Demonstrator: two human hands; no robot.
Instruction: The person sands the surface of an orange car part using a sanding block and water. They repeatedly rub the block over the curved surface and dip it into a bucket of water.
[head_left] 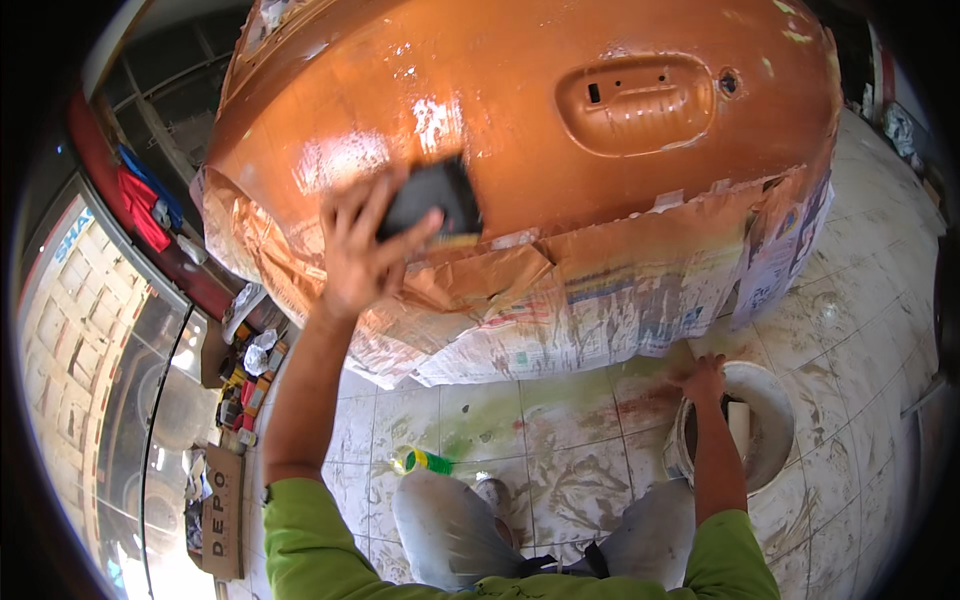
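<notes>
My left hand (362,238) grips a black sanding pad (432,203) by its left side, the thumb and fingers spread along it. The pad lies against the lower part of a glossy orange car panel (500,120), and both hand and pad are slightly blurred. The panel has a recessed handle area (640,105) with small holes and a round hole beside it. My right hand (704,380) is down by the far left rim of a white bucket (775,410), fingers stretched apart. Whether it touches the rim I cannot tell. A pale cylindrical thing (738,430) stands inside the bucket.
Newspaper masking (620,300) and brown paper hang below the panel. A green and yellow container (428,461) lies on the smeared tile floor (570,480) near my feet. At left are a cardboard box (222,510), several small packages, and a glass door (110,390).
</notes>
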